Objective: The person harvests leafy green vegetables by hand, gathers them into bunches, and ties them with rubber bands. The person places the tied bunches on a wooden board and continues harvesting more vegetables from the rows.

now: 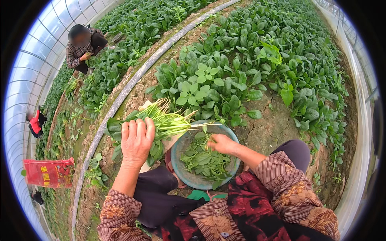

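My left hand (137, 141) lies over a bunch of spinach (162, 122) and grips it. The leaves hang to the left and the pale stems and thin roots point right. My right hand (223, 144) is above a round blue-green basin (175, 162), pinching a small green leaf stalk (208, 138) near the root ends of the bunch. Loose green leaves and stalks (206, 162) lie in the basin, between my knees. A pale flat piece (168, 144) shows partly beneath the bunch; the rest of it is hidden.
Dense spinach plants (229, 75) grow ahead and to the right. A grey hose (132, 81) curves along the soil at left. Beyond it are a red printed sack (49, 173) and a crouching person (84, 48) holding greens. Plastic greenhouse film (362, 120) edges the right.
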A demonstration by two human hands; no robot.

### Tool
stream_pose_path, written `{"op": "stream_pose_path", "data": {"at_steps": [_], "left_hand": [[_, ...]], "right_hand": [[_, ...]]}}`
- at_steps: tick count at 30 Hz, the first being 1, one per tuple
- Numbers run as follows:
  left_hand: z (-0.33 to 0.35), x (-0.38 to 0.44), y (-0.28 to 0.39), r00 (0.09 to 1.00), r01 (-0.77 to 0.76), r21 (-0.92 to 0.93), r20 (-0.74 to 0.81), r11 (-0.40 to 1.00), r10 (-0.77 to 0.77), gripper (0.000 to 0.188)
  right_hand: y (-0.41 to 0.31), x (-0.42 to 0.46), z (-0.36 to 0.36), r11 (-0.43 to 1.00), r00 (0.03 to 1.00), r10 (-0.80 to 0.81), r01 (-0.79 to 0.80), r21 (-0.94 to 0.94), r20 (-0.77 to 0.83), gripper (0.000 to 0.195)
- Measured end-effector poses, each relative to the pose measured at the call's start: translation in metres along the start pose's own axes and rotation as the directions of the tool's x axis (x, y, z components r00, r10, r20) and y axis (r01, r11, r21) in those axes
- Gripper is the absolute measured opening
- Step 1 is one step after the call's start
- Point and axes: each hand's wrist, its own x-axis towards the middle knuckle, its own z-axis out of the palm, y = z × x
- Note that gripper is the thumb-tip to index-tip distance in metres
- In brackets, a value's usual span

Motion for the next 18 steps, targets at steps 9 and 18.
{"op": "stream_pose_path", "data": {"at_steps": [9,18], "left_hand": [[-0.006,-0.011,0.011,0.995,-0.056,-0.005,-0.079,0.998,0.055,0.033],[-0.009,-0.009,0.009,0.991,-0.02,-0.057,-0.132,0.998,0.012,0.038]], "right_hand": [[-0.098,-0.036,-0.065,0.499,0.953,-0.082,-0.213,0.84,0.291,0.049],[-0.054,-0.033,-0.038,0.867,0.998,-0.054,0.069,-0.493,0.045,0.033]]}}
